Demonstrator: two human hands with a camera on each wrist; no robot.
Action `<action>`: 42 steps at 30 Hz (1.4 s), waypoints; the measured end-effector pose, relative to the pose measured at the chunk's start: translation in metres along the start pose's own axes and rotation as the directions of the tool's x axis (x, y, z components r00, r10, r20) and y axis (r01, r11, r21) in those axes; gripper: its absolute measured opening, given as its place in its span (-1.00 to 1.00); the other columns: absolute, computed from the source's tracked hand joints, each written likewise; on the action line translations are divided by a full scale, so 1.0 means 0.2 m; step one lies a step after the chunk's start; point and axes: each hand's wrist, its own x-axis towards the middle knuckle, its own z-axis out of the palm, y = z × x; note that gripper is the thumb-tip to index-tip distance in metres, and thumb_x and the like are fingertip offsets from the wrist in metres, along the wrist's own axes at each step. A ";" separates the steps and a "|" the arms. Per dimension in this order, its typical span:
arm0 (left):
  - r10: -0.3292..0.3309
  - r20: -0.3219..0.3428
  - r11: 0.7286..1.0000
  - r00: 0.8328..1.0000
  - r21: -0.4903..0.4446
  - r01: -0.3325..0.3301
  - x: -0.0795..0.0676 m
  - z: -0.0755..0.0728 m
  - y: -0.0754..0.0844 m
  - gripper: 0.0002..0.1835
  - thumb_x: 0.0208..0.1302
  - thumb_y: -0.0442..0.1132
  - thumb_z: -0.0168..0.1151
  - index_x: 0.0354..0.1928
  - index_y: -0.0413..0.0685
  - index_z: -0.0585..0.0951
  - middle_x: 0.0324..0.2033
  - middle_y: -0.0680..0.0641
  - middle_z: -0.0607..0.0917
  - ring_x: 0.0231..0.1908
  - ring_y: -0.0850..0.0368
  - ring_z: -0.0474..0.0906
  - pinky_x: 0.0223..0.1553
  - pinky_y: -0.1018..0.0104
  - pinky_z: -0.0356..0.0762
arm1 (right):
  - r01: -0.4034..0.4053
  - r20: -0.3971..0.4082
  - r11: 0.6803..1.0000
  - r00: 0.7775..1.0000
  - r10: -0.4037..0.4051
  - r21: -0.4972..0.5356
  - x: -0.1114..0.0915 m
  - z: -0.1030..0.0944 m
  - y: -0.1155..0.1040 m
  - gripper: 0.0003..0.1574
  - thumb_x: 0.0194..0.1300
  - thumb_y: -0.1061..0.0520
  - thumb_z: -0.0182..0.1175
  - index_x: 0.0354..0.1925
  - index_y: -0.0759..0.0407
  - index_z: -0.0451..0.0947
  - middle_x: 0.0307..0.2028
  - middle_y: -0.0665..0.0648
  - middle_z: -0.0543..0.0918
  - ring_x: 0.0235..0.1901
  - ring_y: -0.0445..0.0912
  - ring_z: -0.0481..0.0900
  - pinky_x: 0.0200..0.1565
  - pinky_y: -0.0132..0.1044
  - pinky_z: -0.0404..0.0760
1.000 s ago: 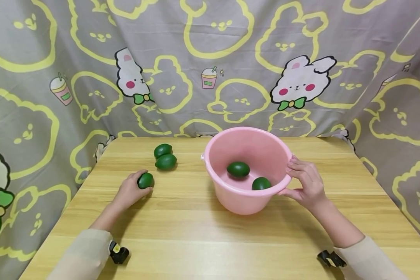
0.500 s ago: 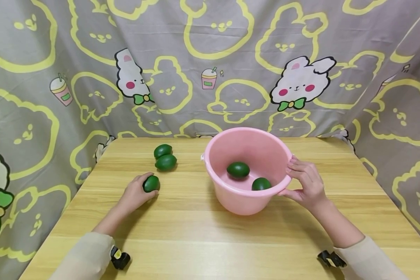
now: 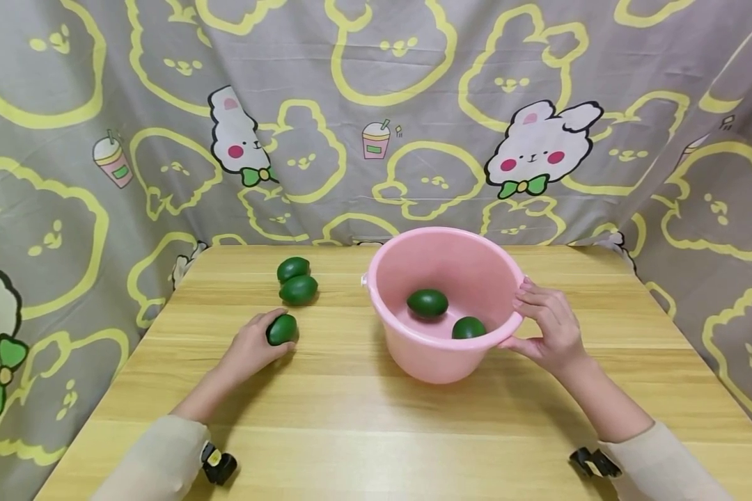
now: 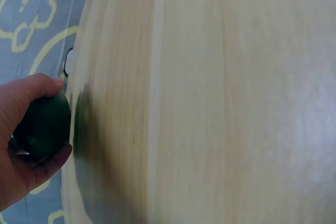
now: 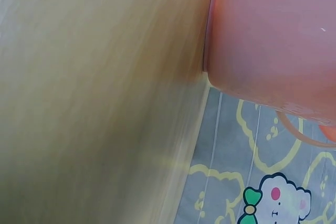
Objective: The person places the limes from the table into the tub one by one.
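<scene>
In the head view my left hand point(image 3: 257, 344) grips a dark green oval fruit point(image 3: 283, 330) between thumb and fingers, close over the table. The left wrist view shows the same fruit point(image 4: 44, 127) in the grasp, its shadow beside it. Two matching fruits point(image 3: 298, 290) lie touching each other just behind that hand. A pink bucket point(image 3: 435, 362) stands right of centre, tilted toward me, with two more green fruits point(image 3: 427, 304) inside. My right hand point(image 3: 551, 327) pinches its right rim, thumb below and fingers above. The right wrist view shows the bucket's wall point(image 5: 273, 35), not the hand.
The wooden table point(image 3: 351, 431) reaches back to a grey curtain point(image 3: 326, 62) with yellow outlines and cartoon rabbits, which also hangs at both sides. A black wrist device point(image 3: 218, 465) sits at the left sleeve, and another black device point(image 3: 594, 462) at the right one.
My left hand has moved to the right across the table with the green fruit in its grip. The right hand and the bucket have stayed in place.
</scene>
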 end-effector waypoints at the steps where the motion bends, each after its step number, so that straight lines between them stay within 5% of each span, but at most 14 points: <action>1: 0.006 -0.003 1.000 1.000 -0.003 -0.006 0.00 0.00 0.00 -0.28 0.01 -0.18 0.45 0.24 -0.21 0.42 0.02 -0.35 0.53 -0.03 -0.24 0.52 -0.08 -0.14 0.48 | 0.000 -0.002 1.000 1.000 0.000 0.002 0.00 0.00 0.00 -0.21 0.10 -0.31 0.23 -0.52 0.46 0.48 -0.53 0.36 0.56 -0.22 0.07 0.64 0.07 -0.33 0.51; 42: 0.185 -0.060 0.977 0.981 -0.094 -0.190 -0.02 -0.02 0.23 -0.30 0.00 -0.20 0.47 0.24 -0.04 0.43 0.06 -0.20 0.53 -0.06 -0.12 0.55 -0.14 -0.05 0.55 | 0.017 -0.002 1.000 1.000 -0.017 -0.005 0.00 0.00 0.01 -0.22 0.13 -0.31 0.21 -0.53 0.46 0.45 -0.54 0.36 0.54 -0.31 0.11 0.60 0.07 -0.34 0.50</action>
